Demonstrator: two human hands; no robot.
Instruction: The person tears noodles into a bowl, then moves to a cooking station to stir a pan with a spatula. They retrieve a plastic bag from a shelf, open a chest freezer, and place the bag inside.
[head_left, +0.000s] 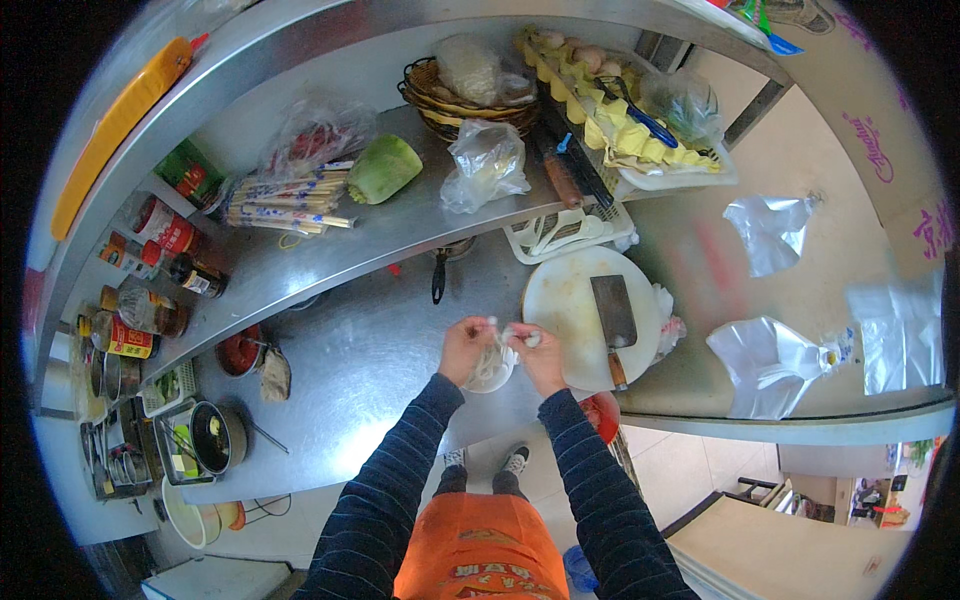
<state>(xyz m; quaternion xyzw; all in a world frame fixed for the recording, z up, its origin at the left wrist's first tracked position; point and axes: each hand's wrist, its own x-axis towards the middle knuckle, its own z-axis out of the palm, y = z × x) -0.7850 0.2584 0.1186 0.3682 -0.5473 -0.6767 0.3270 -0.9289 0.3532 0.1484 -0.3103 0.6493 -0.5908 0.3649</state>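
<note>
Both hands are raised close together over the steel counter (360, 375), above a small white bowl (491, 384) that holds pale strips. My left hand (463, 349) pinches a small white piece (492, 321) at its fingertips. Between the fingers of my right hand (541, 356) is another small white piece (532, 339). What the pieces are is too small to tell. Just right of my right hand lies a round white cutting board (555, 289), and a cleaver (615, 309) rests flat on it, its wooden handle towards me.
A steel shelf (405, 214) above the counter carries chopsticks (289, 202), a green vegetable piece (386, 169), wicker baskets (431, 105) and egg cartons (592, 105). Left on the counter are a red sauce pot (240, 356) and a dark pot (217, 439). A red container (600, 415) stands below the board.
</note>
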